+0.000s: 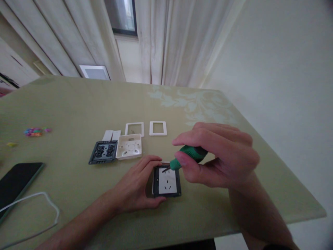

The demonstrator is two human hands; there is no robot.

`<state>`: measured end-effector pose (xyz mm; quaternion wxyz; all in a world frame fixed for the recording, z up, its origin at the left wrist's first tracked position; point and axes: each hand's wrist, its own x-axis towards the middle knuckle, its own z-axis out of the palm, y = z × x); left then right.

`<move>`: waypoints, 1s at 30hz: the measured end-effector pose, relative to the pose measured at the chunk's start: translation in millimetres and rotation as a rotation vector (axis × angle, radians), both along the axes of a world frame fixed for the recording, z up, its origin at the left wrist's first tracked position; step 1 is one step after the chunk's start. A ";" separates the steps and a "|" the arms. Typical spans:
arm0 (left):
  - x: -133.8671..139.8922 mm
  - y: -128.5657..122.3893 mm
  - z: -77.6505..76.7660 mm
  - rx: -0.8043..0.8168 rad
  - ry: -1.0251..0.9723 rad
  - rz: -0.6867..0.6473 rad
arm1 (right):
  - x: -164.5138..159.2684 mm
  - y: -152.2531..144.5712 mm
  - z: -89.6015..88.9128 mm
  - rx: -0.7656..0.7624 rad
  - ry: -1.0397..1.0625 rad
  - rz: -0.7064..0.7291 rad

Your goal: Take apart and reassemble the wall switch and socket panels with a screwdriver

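1. Far left: small yellow piece (11,144) on the desk (91,104); a cluster of coloured beads (35,132) lies to its right. Nearer the person, dark phone (22,177), screen up, cut off by the picture's edge; white cable (47,196) crosses it and loops to its right.
2. Left of centre: black panel (103,152), two white plates (107,135) just behind it. White box (129,147) beside the panel, open side up.
3. White frame (134,123) just behind the box, its near edge hidden.
4. Left hand (135,182): fingers clamped on the socket (167,188), thumb at its near edge, other fingers at the far edge.
5. Second white frame (151,128): flat, apart from the first, beyond the socket.
6. Socket: near the desk's front edge, white slotted face up, dark surround.
7. Screwdriver (191,155): green handle, tilted, tip over the upper face of the socket; contact cannot be told.
8. Right hand (218,156): fingers closed around the screwdriver handle.
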<state>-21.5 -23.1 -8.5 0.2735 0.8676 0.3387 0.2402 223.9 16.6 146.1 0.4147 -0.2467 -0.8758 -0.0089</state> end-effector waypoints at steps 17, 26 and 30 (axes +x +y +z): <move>-7.4 10.0 2.7 -0.008 -0.040 -0.013 | -4.8 2.6 -5.0 -0.032 0.001 0.035; -11.3 10.5 5.7 0.021 0.003 -0.017 | -6.0 0.5 -4.5 -0.035 0.008 0.011; -11.7 10.8 11.0 0.127 0.079 -0.024 | -5.7 1.1 -4.7 -0.035 0.006 0.028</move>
